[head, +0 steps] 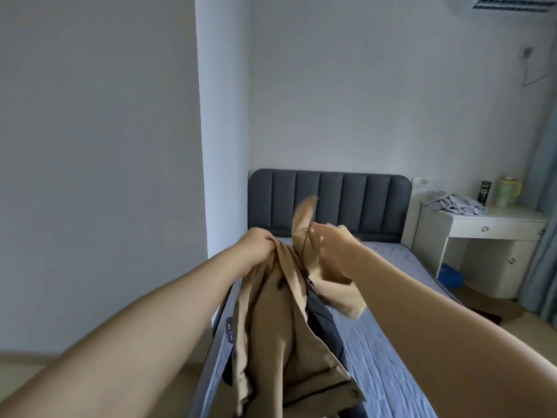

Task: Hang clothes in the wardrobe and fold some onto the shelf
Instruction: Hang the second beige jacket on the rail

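- Both arms reach out over the bed [391, 357]. The left hand [256, 245] is clenched round the bunched top edge of a tan jacket [271, 327], fingers curled into the cloth.
- Close to it, the right hand [334, 245] is against a loose flap of the same jacket, next to its dark zip. It is blurred, so I cannot tell whether it grasps the cloth or only touches it.
- From the hands the tan jacket hangs down to the bottom edge of the view, in front of the near left part of the bed, with its front parted.
- A dark garment [324, 324] shows in that parting; I cannot tell whether it is lining or a separate piece.
- A small dark device [229, 330] with blue lights sits at the left edge of the mattress, just beside the jacket.
- A grey padded headboard [331, 200] stands against the far wall.
- Right of the bed is a white bench [497, 221] carrying crumpled pale clothes [455, 203], a dark can [485, 191] and a yellow-green jug [508, 191]; can and jug stand upright near each other.
- A wire hanger [536, 76] hangs on the wall above the bench.
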A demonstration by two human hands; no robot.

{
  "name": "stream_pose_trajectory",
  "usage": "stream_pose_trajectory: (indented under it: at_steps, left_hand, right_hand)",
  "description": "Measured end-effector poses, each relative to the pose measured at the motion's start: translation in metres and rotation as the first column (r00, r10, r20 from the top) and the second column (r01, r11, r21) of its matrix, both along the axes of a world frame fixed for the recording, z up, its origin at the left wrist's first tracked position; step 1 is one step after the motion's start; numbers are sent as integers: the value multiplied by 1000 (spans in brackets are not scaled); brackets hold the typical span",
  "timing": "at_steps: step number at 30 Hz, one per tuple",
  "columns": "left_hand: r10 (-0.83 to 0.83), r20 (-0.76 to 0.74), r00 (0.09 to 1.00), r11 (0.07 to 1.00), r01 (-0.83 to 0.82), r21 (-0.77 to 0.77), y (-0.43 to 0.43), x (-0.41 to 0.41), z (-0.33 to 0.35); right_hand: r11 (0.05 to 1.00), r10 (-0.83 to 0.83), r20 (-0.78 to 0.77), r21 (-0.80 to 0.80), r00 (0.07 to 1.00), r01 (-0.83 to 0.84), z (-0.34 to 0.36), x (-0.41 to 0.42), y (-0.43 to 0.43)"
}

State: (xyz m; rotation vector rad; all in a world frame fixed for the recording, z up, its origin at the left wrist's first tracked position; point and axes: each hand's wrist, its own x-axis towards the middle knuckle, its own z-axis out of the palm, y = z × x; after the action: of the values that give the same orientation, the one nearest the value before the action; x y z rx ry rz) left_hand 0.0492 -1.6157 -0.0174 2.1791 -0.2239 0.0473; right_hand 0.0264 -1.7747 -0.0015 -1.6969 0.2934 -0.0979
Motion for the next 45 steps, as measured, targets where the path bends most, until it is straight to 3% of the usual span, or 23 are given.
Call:
stream_pose_trajectory:
  at_steps: [4,7,10,11,14,16,18,21,24,26,30,32,34,37,40,43,45]
  left_hand:
    - [223,-133,966,958,-242,-152,-6,4,25]
    - [172,-206,963,939,-223,-262,-13,7,40]
    - [101,-172,980,964,-139,-227,-15,12,52]
    - [75,-148,986,974,-104,-202,-12,12,55]
    - [-88,-130,988,996,88,-11,10,11,62]
    - [-160,-179,971,963,194,188,29,10,59]
    - [-171,-190,967,935,220,277,44,12,52]
    - [-72,-101,992,918,105,382,61,14,41]
    - [117,24,993,835,-111,540,82,8,26]
    - [255,50,966,836,-246,490,100,3,10]
    - [429,-13,903,900,-426,97,149,-10,-12]
    - [481,64,875,877,-481,-6,172,-17,-9]
    - [531,236,814,841,-539,-36,198,-27,2]
    - [465,427,776,850,-526,30,241,-50,24]
    - [349,393,851,846,-467,258,290,-83,39]
    - [339,387,857,656,-510,555,343,-109,52]
    - [346,418,840,549,-543,636,382,-120,61]
  right_hand:
    - [956,250,-37,-146,967,-253,-15,-3,4]
    - [834,376,-117,-389,919,-390,-21,-5,14]
    - [800,289,-105,-520,952,-300,-27,-1,17]
    - [818,212,-86,-530,973,-225,-28,3,15]
    - [935,38,36,-355,999,-22,-26,6,2]
    - [937,-12,147,-343,989,62,-16,7,-2]
    - [926,8,276,-365,961,97,-3,10,3]
    - [961,42,397,-267,917,72,17,12,26]
    - [981,71,449,-192,891,19,21,15,45]
    - [987,88,453,-157,887,-18,16,16,55]
    - [976,160,439,-202,884,-76,7,24,80]
    - [963,167,446,-265,879,-49,6,25,93]
    - [939,163,443,-343,881,-1,2,25,108]
    - [904,156,428,-425,890,46,0,20,136]
    - [896,211,471,-444,856,24,8,14,178]
    - [914,249,497,-405,831,-32,19,6,228]
    - [913,267,509,-404,818,-47,24,2,264]
